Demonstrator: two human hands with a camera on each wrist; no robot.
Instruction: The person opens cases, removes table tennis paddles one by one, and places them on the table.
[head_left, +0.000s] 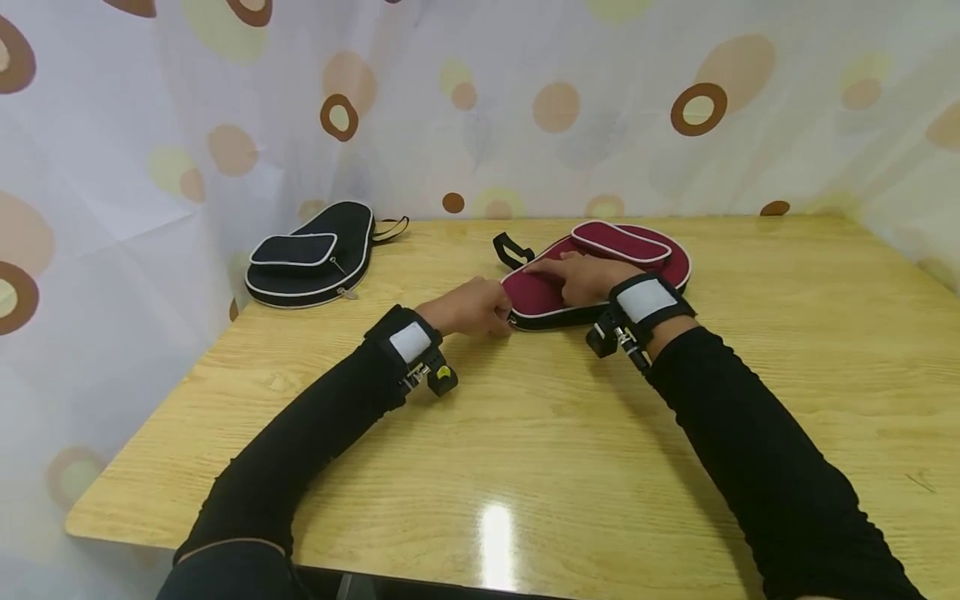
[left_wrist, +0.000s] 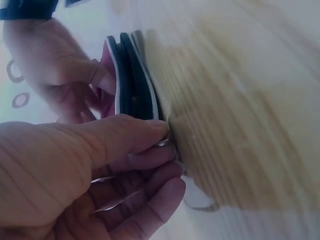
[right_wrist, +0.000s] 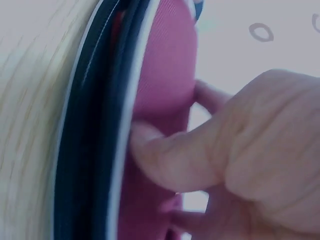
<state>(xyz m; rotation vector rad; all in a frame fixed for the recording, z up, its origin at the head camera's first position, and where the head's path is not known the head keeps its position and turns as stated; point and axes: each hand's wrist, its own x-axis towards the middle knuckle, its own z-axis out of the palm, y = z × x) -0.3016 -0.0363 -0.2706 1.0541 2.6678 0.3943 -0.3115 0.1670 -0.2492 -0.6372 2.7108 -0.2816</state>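
Note:
A dark red paddle-shaped case with white piping and a black zipped side lies on the table, its narrow end to the left. At that end my left hand pinches a small metal zipper pull between thumb and finger. My right hand presses on the case's red top, thumb near the piped edge and index finger pointing left. Along the side the black zip edge stands parted, as the right wrist view shows. A black strap loop sticks out behind the narrow end.
A black paddle-shaped case with white piping, a front pocket and a strap lies at the table's back left. The wooden table meets a spotted curtain behind and at the left.

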